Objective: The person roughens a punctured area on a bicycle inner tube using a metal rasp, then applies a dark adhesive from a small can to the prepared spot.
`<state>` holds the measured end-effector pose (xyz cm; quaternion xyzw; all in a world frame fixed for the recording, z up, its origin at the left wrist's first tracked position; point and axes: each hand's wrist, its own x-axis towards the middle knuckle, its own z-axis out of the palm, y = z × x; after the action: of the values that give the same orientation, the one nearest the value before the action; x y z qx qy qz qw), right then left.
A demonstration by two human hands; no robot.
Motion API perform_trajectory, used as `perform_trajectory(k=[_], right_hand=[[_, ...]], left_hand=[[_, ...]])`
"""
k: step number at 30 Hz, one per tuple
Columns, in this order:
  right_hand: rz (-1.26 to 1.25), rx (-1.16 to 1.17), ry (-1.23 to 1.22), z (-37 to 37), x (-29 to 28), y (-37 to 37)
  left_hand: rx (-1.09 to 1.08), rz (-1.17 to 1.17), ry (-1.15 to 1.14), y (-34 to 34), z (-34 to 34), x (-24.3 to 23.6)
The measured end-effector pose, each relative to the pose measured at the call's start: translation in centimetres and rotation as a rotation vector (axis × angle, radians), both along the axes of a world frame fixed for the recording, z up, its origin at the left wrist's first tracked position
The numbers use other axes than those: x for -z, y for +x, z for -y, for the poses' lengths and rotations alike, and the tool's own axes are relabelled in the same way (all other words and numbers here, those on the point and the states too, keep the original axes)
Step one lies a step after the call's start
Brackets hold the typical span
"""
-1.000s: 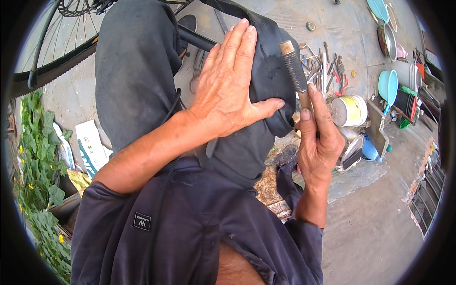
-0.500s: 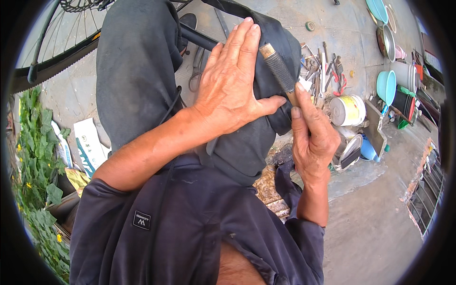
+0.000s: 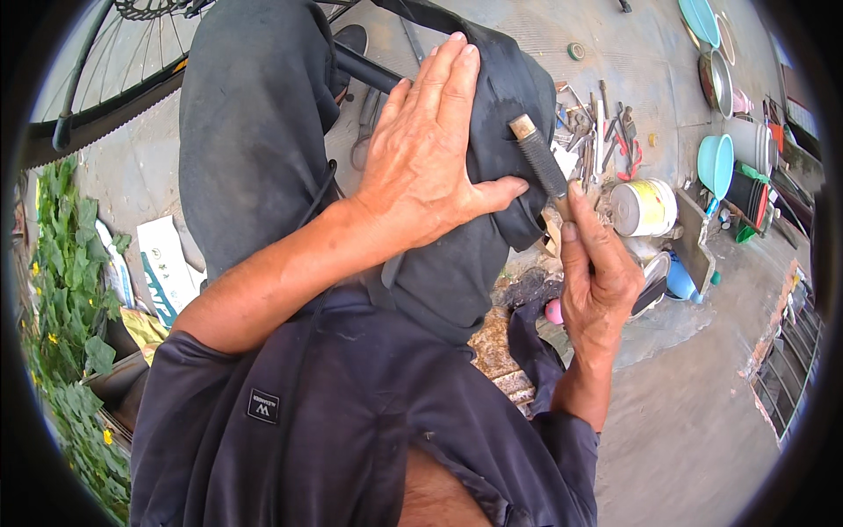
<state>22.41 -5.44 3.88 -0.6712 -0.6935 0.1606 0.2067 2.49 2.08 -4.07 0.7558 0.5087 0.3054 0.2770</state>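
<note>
My left hand [image 3: 421,149] lies flat on a black rubber tube [image 3: 500,75] draped over my right knee, fingers stretched and pressed together, thumb out to the right and resting on the rubber. My right hand [image 3: 597,272] grips a stick-like tool [image 3: 542,154] with a ridged dark sleeve and a pale end. The tool lies at a slant just right of my left hand, over the rubber; I cannot tell whether it touches it. A cord hangs between my legs.
A bicycle wheel [image 3: 123,61] stands at upper left. Scattered hand tools [image 3: 625,132], a white bucket [image 3: 644,207], cyan basins [image 3: 714,165] and a concrete slab [image 3: 695,241] lie to the right. Leafy plants [image 3: 61,290] and white sacks [image 3: 162,263] are at left, a grate [image 3: 786,351] at far right.
The tool in my right hand swung up and left over the rubber, then back down and right. My left hand shifted slightly right and has stayed flat.
</note>
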Motion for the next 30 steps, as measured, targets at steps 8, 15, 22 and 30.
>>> perform_trajectory(k=[8, 15, 22, 30], right_hand=[[0.071, -0.022, -0.065, -1.1, -0.2, -1.1], [-0.091, 0.111, 0.079, -0.1, -0.5, 0.3], [0.006, -0.031, 0.249, -3.0, 1.4, -1.0], [0.135, 0.001, 0.215, -1.8, 2.4, -0.3]], left_hand=[[0.013, 0.021, 0.004, 0.1, -0.1, 0.1], [0.012, -0.002, 0.005, 0.0, -0.2, 0.2], [0.007, 0.011, 0.020, 0.5, 0.0, 0.2], [0.022, 0.006, 0.006, 0.1, 0.1, 0.0]])
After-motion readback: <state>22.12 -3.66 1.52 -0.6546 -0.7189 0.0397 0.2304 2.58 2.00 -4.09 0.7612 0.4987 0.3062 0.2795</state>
